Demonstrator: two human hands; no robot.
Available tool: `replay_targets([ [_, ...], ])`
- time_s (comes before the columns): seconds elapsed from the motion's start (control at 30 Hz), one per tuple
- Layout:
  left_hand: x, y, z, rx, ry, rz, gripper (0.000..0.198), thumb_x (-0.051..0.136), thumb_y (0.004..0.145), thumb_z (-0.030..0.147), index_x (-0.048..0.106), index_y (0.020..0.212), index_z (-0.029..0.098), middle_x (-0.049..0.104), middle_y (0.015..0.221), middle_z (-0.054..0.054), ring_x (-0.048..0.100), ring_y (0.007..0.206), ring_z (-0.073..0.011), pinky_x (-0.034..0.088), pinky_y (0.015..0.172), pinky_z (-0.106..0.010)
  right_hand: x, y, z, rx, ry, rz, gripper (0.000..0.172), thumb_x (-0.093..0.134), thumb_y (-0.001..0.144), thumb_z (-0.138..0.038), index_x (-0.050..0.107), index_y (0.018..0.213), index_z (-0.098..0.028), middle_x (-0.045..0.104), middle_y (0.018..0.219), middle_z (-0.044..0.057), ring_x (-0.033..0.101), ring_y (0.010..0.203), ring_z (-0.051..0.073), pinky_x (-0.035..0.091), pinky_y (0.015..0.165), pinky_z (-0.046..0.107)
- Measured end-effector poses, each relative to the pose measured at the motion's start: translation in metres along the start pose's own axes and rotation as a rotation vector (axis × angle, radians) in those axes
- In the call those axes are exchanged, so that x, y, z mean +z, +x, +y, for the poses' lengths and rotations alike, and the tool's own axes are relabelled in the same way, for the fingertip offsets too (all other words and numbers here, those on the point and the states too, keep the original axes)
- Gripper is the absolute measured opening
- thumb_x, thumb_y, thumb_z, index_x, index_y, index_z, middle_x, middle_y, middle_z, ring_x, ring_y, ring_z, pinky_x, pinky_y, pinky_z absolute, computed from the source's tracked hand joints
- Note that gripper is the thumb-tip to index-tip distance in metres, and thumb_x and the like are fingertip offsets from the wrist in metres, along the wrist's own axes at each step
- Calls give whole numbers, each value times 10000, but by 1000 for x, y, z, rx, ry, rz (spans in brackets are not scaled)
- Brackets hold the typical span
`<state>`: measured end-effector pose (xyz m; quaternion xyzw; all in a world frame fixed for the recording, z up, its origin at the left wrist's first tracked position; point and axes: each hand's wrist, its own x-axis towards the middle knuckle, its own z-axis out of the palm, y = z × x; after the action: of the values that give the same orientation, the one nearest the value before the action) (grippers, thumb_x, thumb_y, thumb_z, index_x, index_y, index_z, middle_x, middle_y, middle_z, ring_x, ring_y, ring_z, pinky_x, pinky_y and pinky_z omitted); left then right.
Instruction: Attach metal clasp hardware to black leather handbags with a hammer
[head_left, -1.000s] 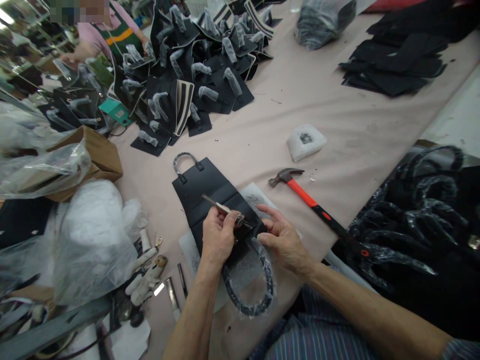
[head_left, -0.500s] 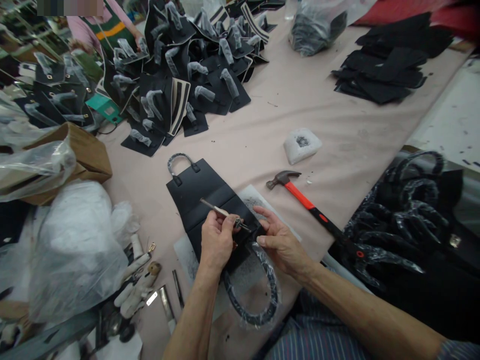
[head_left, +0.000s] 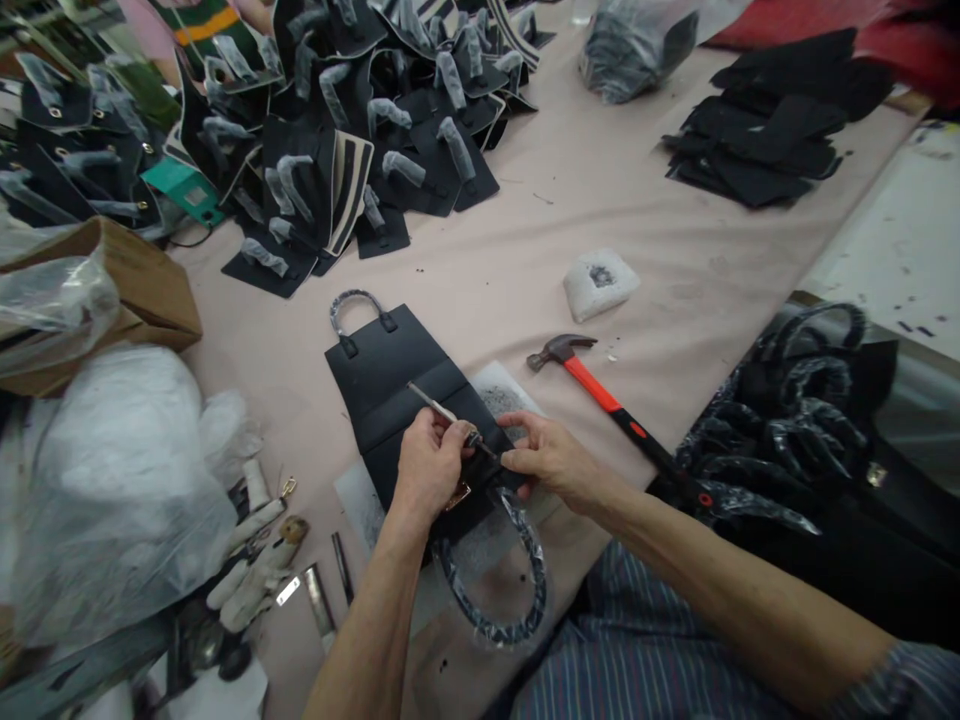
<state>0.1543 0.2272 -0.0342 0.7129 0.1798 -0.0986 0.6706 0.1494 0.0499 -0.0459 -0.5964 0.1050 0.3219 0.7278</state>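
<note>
My left hand (head_left: 427, 465) grips a slim metal hand tool (head_left: 435, 405), its tip pointing down to the right. The hand rests on a black leather bag panel (head_left: 390, 385), which lies flat on a speckled white sheet (head_left: 499, 392). My right hand (head_left: 547, 460) pinches the panel's edge close to the tool tip. A small copper-coloured metal plate (head_left: 457, 496) shows below my left hand. A braided handle (head_left: 352, 297) stands at the panel's far end, and a plastic-wrapped handle (head_left: 491, 632) loops at the near end. The tool tip's contact point is partly hidden by my fingers.
A red-handled claw hammer (head_left: 592, 390) and a white stone block (head_left: 600, 285) lie to the right. Several wrapped bag panels (head_left: 420, 185) pile up ahead, near a co-worker's pink sleeve (head_left: 142, 10). Plastic bags (head_left: 112, 500), a cardboard box (head_left: 142, 280) and hand tools (head_left: 319, 600) crowd the left.
My right hand has moved in and its fingers have closed on the panel edge beside the tool tip. The view has shifted slightly, and the copper-coloured plate now shows below my left hand.
</note>
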Motion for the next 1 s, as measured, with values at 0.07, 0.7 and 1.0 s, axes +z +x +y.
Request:
replay_targets([
  [0.07, -1, -1, 1, 1, -8, -13, 238, 730, 815, 346, 575, 875, 176, 727, 800, -45, 723, 710, -178, 613, 649, -286, 0, 1, 1, -10, -39, 5, 574, 739, 713, -264, 507, 1232, -180, 539, 582, -108, 501, 426, 92, 455, 396, 219],
  [0.7, -6, -13, -4, 6, -330, 25, 375, 767, 803, 445, 532, 915, 175, 738, 886, -36, 759, 818, -208, 592, 756, -308, 6, -26, -5, 187, 252, -17, 245, 807, 526, -222, 696, 728, -139, 651, 695, -2, 540, 577, 90, 436, 552, 231],
  [1.0, -20, -52, 53, 352, -25, 113, 170, 653, 901, 322, 547, 959, 203, 696, 873, 0, 714, 816, -170, 547, 806, -297, 5, -25, -7, -99, 201, -172, 283, 806, 696, -406, 705, 738, -145, 644, 651, 3, 546, 602, 118, 408, 625, 264],
])
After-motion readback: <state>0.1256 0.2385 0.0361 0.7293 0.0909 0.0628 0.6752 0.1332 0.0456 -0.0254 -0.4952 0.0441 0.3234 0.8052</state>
